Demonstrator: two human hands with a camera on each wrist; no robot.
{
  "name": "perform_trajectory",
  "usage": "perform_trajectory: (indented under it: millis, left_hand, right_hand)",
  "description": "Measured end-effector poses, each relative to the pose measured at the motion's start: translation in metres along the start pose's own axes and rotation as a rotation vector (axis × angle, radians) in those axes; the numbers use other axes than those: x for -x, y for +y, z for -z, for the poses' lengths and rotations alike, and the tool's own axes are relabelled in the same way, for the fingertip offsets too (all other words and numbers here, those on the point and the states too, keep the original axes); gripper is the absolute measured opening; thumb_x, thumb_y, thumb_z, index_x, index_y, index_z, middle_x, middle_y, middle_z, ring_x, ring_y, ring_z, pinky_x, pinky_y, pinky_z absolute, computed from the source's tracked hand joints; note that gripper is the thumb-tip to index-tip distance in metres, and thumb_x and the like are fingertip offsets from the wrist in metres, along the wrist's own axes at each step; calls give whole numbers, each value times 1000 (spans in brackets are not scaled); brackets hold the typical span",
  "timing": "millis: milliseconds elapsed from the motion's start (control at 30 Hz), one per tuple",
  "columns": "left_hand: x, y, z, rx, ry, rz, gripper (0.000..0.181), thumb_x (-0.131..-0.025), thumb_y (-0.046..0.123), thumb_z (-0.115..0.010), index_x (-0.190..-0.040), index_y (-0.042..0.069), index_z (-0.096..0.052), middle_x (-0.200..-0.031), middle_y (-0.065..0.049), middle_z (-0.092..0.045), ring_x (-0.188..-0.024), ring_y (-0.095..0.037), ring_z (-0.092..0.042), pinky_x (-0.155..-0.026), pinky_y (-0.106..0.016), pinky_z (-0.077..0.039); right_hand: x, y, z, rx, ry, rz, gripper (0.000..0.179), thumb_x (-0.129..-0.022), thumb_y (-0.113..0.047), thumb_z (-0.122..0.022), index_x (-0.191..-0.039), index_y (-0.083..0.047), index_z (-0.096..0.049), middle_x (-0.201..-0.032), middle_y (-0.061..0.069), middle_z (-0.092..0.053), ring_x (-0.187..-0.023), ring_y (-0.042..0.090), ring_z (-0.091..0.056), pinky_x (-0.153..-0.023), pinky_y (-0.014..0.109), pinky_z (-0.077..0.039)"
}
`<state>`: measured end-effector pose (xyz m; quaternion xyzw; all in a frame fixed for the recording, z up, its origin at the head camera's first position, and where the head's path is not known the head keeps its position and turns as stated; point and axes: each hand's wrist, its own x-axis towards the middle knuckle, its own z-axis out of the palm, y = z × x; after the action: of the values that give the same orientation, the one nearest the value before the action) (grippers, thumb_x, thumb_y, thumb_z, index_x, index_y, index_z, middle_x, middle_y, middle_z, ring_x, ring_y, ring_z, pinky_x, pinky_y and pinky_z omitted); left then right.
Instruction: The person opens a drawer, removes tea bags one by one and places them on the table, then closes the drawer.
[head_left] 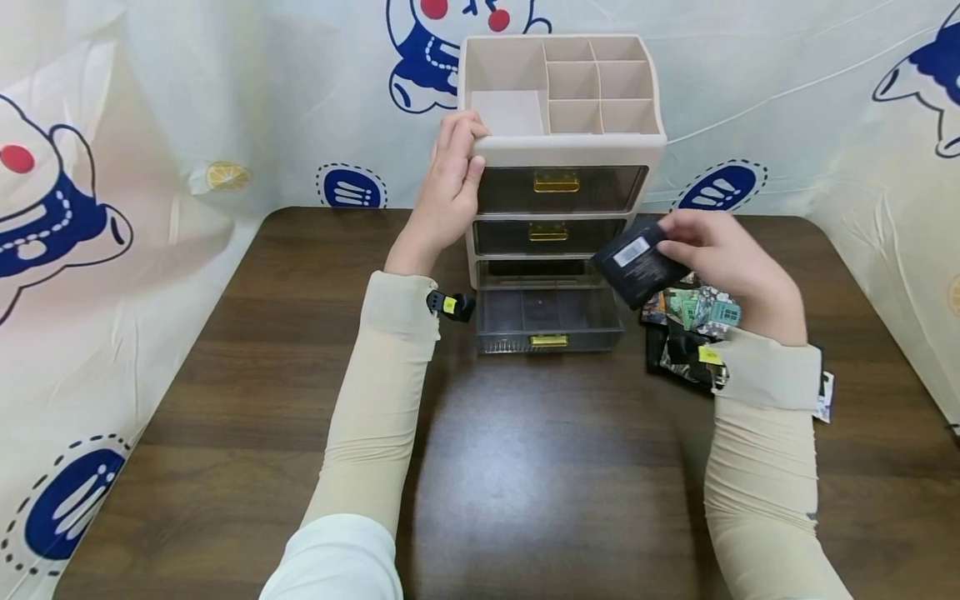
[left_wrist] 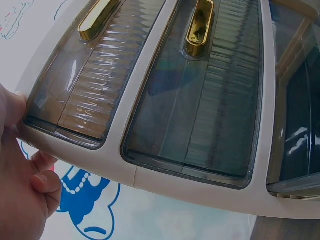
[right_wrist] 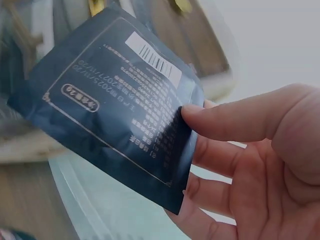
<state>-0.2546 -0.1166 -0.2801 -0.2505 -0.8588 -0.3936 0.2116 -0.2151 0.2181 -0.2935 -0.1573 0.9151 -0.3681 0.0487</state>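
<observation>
My right hand pinches a dark sachet by one edge, thumb on its printed face. Up close in the right wrist view, the sachet carries a white barcode label and small print. With my left hand I grip the upper left edge of a cream drawer organizer; the left wrist view has the thumb at the front and fingers bent around the side. The organizer's bottom drawer is pulled out, its smoky clear front bearing a gold handle. Its upper two drawers are closed.
Several colourful and black packets lie in a pile to the right of the organizer, partly hidden by my right wrist. Divided compartments form the organizer's top. A patterned curtain hangs behind the dark wooden table.
</observation>
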Motion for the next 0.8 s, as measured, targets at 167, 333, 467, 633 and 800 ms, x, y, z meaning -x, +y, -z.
perform_trajectory:
  millis: [167,333,467,633,800]
  left_hand:
    - [1,-1,0,-3,0,5,22,-104,12,-39,-122,1,-47,-137,-11,-37,-133,-18,-32,-115,-24,-22]
    - [1,-1,0,8,5,0,22,-105,12,-39,-122,1,-47,-137,-11,-38,-134,-17,-33,-115,-23,-23]
    - [0,0,0,11,6,0,22,-104,11,-39,-122,1,-47,-137,-11,-37,-134,-17,-33,-115,-22,-23]
    - [0,0,-1,1,3,8,22,-104,10,-39,-122,1,-47,-138,-11,-37,-134,-17,-32,-115,-23,-23]
    - [1,0,-1,0,-2,14,22,-104,11,-39,-122,1,-47,-138,-12,-37,-135,-17,-31,-115,-22,-22]
  right_hand:
    - [17,34,19,-90,110,-126,17,-101,-13,-54,-115,-6,-62,-90,-13,-66,-72,0,-54,-64,18,-45]
    - [37,66,35,-262,156,-283,14,-102,-21,-52,-104,-33,-59,-84,-30,-58,-76,-3,-54,-67,18,-45]
    - [51,87,41,-377,176,-398,11,-102,-23,-51,-108,-32,-55,-87,-27,-56,-75,-3,-53,-66,16,-46]
    - [65,109,45,-561,245,-518,11,-100,-17,-55,-106,-26,-54,-81,-21,-57,-64,3,-50,-54,20,-43]
    - [77,128,45,-742,288,-584,13,-99,-13,-57,-97,-26,-58,-78,-20,-60,-65,2,-57,-58,17,-49]
